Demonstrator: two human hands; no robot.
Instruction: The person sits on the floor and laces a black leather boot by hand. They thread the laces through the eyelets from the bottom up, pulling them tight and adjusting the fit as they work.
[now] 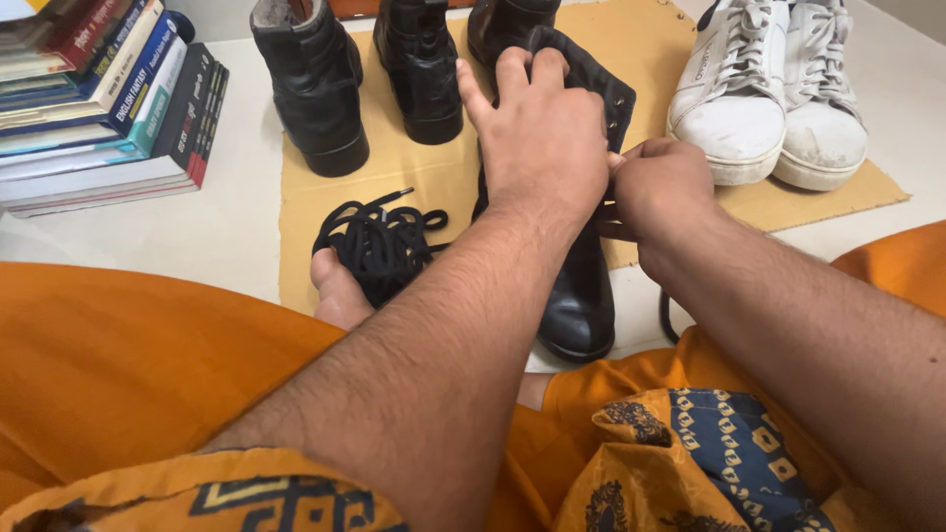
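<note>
Left hand (pixel 540 133) grips the upper shaft of the black boot (pixel 579 296), which stands on the mustard cloth (pixel 443 177). Right hand (pixel 662 185) is pinched at the eyelets; the lace there is mostly hidden. Loose lace bundle (pixel 379 246) lies beside the boot.

White sneakers (pixel 769 94), stacked books (pixel 99 99), loose black lace bundle (pixel 379 246)

A single head-worn view looks steeply down and forward, close over the black boot (pixel 581 286); the far floor beyond it seems cropped.
</note>
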